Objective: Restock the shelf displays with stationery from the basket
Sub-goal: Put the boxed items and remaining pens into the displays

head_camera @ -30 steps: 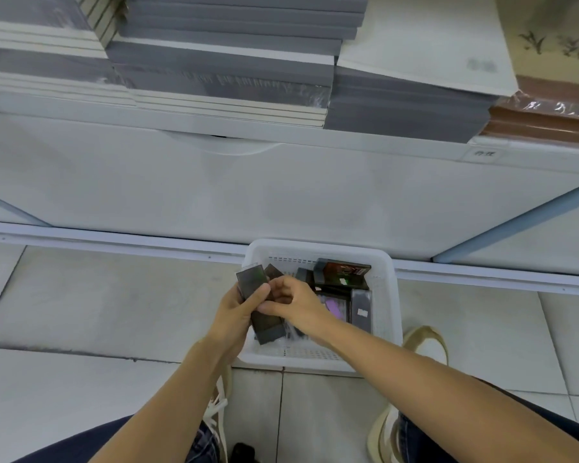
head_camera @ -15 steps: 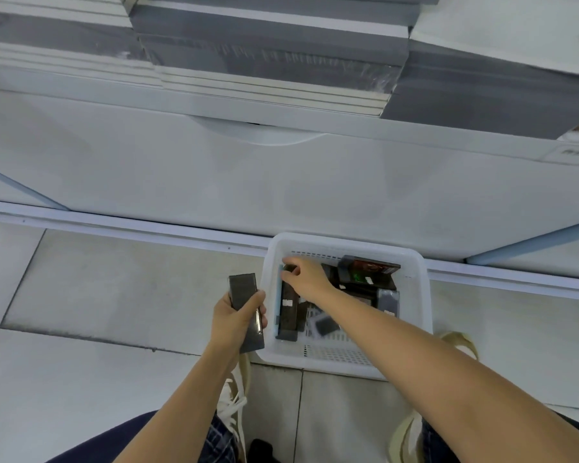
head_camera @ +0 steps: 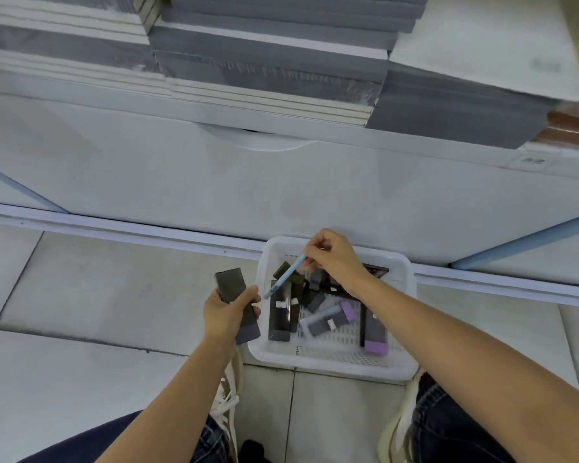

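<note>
Down on the tiled floor [head_camera: 114,295], against the foot of a white shelf unit [head_camera: 281,188], sits a white plastic basket [head_camera: 335,365] with a perforated bottom. Above its far left corner the right hand [head_camera: 336,259] holds a pale blue pen [head_camera: 285,278]. Its fingers [head_camera: 311,259] pinch the upper end while the rest slants down and to the left, the lower tip ending just beside the left hand [head_camera: 226,314]. That hand is outside the basket, just left of its rim, with its fingers curled round a flat dark pack [head_camera: 230,285] that sticks up out of the grip and pokes out below it too.

Inside the basket more packs lie jumbled together: a long black pack [head_camera: 279,315] along the left wall, a greyish pack [head_camera: 321,324] with a purple patch near the middle, and a purple-ended pack [head_camera: 375,344] toward the right.

Up on the shelf unit, stacks of grey and white notebooks [head_camera: 268,61] lie flat, some wrapped in clear film. Pale shoes [head_camera: 229,406] and dark jeans [head_camera: 448,426] show along the bottom edge.
</note>
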Available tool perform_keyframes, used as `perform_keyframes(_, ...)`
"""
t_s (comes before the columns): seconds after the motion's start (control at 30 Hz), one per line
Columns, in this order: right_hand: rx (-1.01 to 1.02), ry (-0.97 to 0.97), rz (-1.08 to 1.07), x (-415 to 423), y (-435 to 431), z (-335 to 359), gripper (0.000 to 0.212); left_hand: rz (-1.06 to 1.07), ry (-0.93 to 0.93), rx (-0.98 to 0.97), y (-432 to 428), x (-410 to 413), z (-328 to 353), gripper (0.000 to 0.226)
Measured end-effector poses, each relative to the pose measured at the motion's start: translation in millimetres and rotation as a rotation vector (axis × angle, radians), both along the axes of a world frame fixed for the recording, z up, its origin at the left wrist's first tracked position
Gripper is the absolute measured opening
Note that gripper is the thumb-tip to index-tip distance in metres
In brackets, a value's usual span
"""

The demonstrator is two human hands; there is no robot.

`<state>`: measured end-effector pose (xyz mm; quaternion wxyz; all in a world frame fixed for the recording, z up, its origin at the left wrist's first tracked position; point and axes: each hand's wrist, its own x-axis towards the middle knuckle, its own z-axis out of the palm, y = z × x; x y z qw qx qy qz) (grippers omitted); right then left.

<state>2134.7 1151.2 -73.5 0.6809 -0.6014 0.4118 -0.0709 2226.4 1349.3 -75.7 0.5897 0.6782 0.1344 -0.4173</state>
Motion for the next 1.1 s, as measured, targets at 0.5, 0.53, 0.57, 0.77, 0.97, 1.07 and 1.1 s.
perform_keyframes(0.5, 0.065, -0.233, 0.372, -62.5, 19.0, 120.0, 0.017, 0.011, -0.289, -0.373, -49.4, -30.0, 137.9, 0.024)
perform_keyframes(0.53, -0.002, -0.22, 0.397, -63.4, 19.2, 132.3, 0.013, -0.041, -0.35, -0.368, -49.6, -31.2, 147.4, 0.025)
perform_keyframes(0.57, -0.085, -0.215, 0.39, -63.3, 19.0, 146.0, 0.011, -0.101, -0.402, -0.362, -50.0, -32.1, 157.1, 0.027)
perform_keyframes(0.77, -0.472, -0.335, 0.211, -55.8, 13.8, 236.7, 0.014, -0.458, -0.682, -0.408, -57.2, -42.1, 220.3, 0.028)
perform_keyframes(0.97, -0.579, -0.391, 0.15, -67.3, 3.3, 308.9, 0.018, -0.57, -0.64, -0.535, -72.0, -50.4, 288.5, 0.024)
perform_keyframes(1.07, -0.639, -0.469, 0.037, -76.7, -3.3, 348.0, 0.02, -0.541, -0.495, -0.612, -81.6, -51.3, 326.0, 0.02)
perform_keyframes(1.1, -0.673, -0.494, -0.001, -80.4, -5.8, 362.7, 0.019, -0.542, -0.485, -0.63, -84.6, -50.3, 338.0, 0.022)
